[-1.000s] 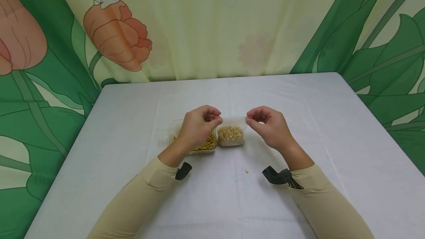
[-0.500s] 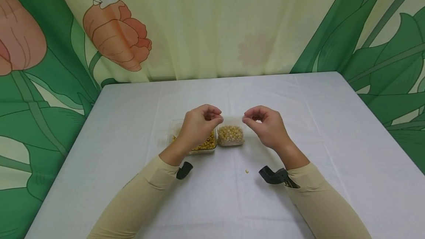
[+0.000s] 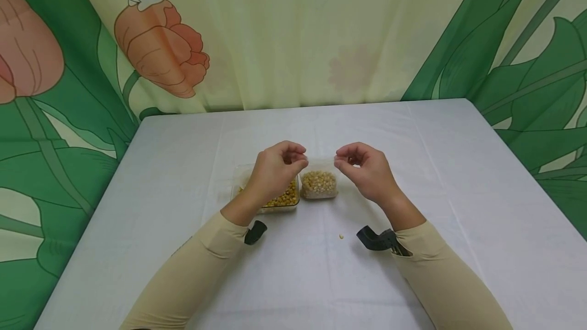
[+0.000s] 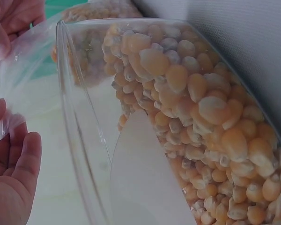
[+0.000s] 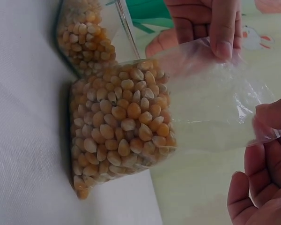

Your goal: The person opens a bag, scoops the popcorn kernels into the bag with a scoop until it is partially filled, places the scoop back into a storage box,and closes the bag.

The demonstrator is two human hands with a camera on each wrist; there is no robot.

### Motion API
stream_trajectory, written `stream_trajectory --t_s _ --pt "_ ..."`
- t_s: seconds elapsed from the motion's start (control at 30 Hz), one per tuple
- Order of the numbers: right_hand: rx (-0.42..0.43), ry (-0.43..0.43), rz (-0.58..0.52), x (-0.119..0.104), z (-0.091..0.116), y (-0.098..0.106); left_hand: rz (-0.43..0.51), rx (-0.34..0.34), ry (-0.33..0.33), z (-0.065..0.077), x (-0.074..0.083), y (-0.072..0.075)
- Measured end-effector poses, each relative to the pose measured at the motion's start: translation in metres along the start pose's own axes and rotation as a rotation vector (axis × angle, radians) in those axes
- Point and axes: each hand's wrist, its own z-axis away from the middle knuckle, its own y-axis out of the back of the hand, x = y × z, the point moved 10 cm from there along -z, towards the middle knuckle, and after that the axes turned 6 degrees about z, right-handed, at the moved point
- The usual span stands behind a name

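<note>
A clear plastic bag of corn kernels stands upright near the middle of the table, its lower part filled. My left hand pinches the top left corner of the bag between thumb and fingers. At the opposite top corner, my right hand pinches the film the same way. Between them the upper film is stretched flat, seen best in the right wrist view. Just left of the bag is a clear rectangular container of yellow corn kernels, partly hidden behind my left hand in the head view.
One loose kernel lies on the white tablecloth in front of the bag. Among the container's kernels a smooth pale pointed shape shows. A printed curtain hangs behind the table's far edge.
My right hand has moved slightly left, closer to my left hand. Both hands have risen a little, and the bag has shifted up slightly with them. The container has stayed put.
</note>
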Motion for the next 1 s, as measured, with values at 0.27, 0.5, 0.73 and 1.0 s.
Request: stream_trajectory --t_s 0.27,0.5,0.73,1.0 --pt "-0.026 -0.003 -0.003 0.001 -0.0002 -0.0026 0.026 -0.031 0.026 -0.0012 -0.0032 -0.0029" --pt "-0.046 -0.022 0.004 0.0026 0.0002 -0.0046 0.028 -0.056 0.037 -0.0007 -0.0049 -0.0046" --pt "-0.06 -0.023 0.019 0.003 -0.0001 -0.0057 0.035 -0.061 0.034 0.0001 -0.0041 -0.0042" --pt "-0.052 0.019 0.021 -0.0036 0.0026 0.0009 0.024 -0.038 0.012 0.0046 -0.0026 0.0031"
